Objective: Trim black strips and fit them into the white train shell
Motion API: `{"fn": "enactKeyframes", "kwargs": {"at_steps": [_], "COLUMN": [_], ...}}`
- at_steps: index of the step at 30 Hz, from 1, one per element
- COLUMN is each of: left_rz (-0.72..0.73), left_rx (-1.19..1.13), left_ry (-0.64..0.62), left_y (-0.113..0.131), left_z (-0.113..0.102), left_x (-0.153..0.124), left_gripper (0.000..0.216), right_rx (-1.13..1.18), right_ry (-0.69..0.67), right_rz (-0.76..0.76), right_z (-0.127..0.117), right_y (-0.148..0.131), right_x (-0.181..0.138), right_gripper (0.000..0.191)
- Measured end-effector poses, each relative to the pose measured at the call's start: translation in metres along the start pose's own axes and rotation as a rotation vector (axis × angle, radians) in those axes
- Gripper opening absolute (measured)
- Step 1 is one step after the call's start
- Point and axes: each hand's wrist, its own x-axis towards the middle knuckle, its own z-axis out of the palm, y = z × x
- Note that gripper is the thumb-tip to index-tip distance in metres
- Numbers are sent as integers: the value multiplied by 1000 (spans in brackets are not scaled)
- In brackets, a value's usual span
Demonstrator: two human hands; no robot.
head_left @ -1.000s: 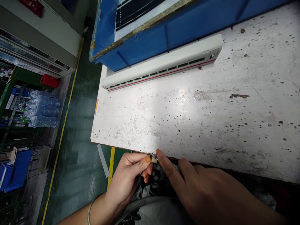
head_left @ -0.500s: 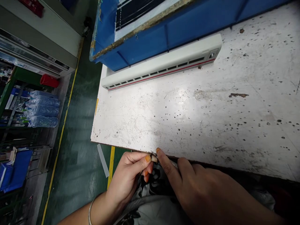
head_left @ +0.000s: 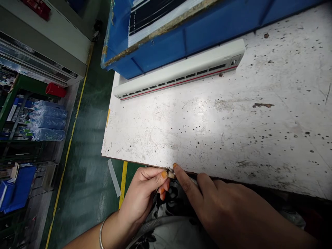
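left hand [head_left: 141, 189] pinches a small pale part [head_left: 171, 175], thumb to finger. right hand [head_left: 220, 204]: index tip just beside the part, thumb hidden, can't tell if it grips. part is at 6 o'clock, by the near edge of the table [head_left: 145, 131]; contact with edge unclear. step looks like close 2-hand fingertip work. next move probably calls for a steady left pinch, light right finger. white shell [head_left: 181, 71] at 12, along the bin [head_left: 160, 52], untouched.
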Motion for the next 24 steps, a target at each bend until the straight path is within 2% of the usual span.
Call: {"fn": "enactKeyframes", "kwargs": {"at_steps": [10, 17, 24], "left_rz": [7, -54, -45], "left_rx": [-21, -104, -153], "left_ry": [-30, -163, -166], "left_y": [1, 11, 4], "left_z": [-2, -8, -12], "left_x": [1, -2, -6], "left_gripper": [38, 40, 28], "right_rx": [-49, 185, 304], "right_ry": [-50, -202, -267], "right_rz": [2, 41, 125], "right_z": [-2, -8, -11], "right_y": [-4, 4, 1], "right_x": [0, 1, 0], "right_gripper": [58, 81, 81]}}
